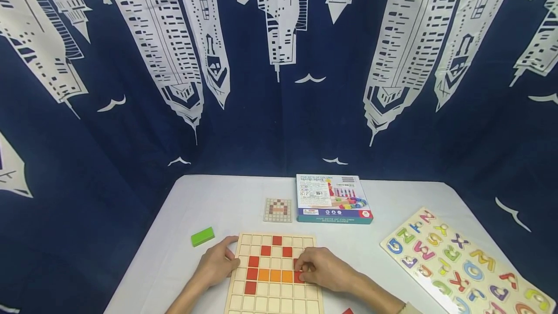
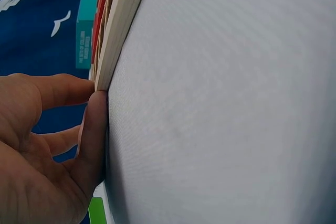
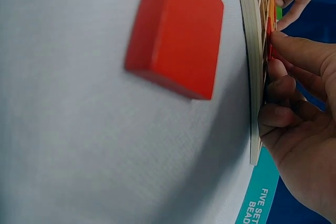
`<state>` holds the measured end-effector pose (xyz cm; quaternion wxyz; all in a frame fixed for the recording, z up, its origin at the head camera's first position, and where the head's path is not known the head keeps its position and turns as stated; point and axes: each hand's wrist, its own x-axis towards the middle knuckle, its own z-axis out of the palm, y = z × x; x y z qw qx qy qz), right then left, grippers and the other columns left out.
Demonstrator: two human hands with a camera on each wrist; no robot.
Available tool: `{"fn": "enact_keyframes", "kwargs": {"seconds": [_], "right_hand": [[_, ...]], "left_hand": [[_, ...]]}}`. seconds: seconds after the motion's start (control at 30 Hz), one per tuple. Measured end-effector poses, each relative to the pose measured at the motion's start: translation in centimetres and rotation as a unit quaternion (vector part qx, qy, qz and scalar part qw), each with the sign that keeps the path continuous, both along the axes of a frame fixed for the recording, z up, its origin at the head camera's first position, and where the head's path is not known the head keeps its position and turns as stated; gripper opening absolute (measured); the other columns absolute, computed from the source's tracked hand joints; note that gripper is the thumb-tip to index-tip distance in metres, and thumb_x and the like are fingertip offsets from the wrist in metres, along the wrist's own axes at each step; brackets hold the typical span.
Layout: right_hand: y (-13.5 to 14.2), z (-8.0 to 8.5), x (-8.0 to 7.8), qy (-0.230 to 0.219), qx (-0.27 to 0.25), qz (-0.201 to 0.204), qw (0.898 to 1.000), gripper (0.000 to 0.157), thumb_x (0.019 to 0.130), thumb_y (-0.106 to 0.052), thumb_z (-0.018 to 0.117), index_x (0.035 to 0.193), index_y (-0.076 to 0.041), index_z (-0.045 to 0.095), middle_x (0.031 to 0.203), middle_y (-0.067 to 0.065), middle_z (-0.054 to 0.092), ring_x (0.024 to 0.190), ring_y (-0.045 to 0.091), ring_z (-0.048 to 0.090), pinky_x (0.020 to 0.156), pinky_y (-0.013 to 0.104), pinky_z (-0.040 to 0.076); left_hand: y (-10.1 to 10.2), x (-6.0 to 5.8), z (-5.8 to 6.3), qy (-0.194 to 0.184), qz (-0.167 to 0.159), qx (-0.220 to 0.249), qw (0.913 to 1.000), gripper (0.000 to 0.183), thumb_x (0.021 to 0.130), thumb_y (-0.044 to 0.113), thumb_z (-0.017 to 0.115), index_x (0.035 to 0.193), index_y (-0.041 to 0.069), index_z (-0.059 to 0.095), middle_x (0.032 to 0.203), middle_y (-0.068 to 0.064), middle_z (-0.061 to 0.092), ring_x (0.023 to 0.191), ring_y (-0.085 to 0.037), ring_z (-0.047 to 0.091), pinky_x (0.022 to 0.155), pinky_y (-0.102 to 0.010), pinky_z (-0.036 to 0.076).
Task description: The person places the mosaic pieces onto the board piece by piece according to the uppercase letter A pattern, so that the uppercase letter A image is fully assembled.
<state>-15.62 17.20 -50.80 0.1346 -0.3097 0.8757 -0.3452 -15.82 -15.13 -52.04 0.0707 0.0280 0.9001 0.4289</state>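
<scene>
A wooden grid board (image 1: 301, 304) lies on the table, with several red tiles (image 1: 250, 287) and a row of three orange tiles (image 1: 275, 275) set in its squares. My left hand (image 1: 216, 261) rests at the board's left side, with thumb and index fingertips touching its edge (image 2: 126, 19) in the left wrist view. My right hand (image 1: 327, 269) is over the right part of the board. Its thumb and fingers pinch a red tile (image 1: 298, 277) at the right end of the orange row. The fingers partly hide another red tile above it.
A small pattern card (image 1: 277, 210) and a boxed toy set (image 1: 333, 200) lie behind the board. A green block (image 1: 202, 236) sits at left, a letter puzzle board (image 1: 462, 265) at right. Near the front edge lies a red block (image 3: 181, 35), large in the right wrist view.
</scene>
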Motion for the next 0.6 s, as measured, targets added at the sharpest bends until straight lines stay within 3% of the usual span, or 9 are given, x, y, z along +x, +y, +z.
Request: {"fn": "enact_keyframes", "kwargs": {"seconds": [0.6], "right_hand": [[2.1, 0.5, 0.5, -0.006, -0.014, 0.01, 1.0, 0.01, 0.089, -0.026, 0.075, 0.099, -0.023, 0.075, 0.081, -0.015, 0.059, 0.072, -0.003, 0.05, 0.066, 0.018, 0.045]], "left_hand": [[0.0, 0.1, 0.2, 0.001, 0.001, -0.003, 1.0, 0.063, 0.08, 0.006, 0.074, 0.14, 0.002, 0.054, 0.079, -0.003, 0.059, 0.058, -0.013, 0.06, 0.053, -0.03, 0.047]]}}
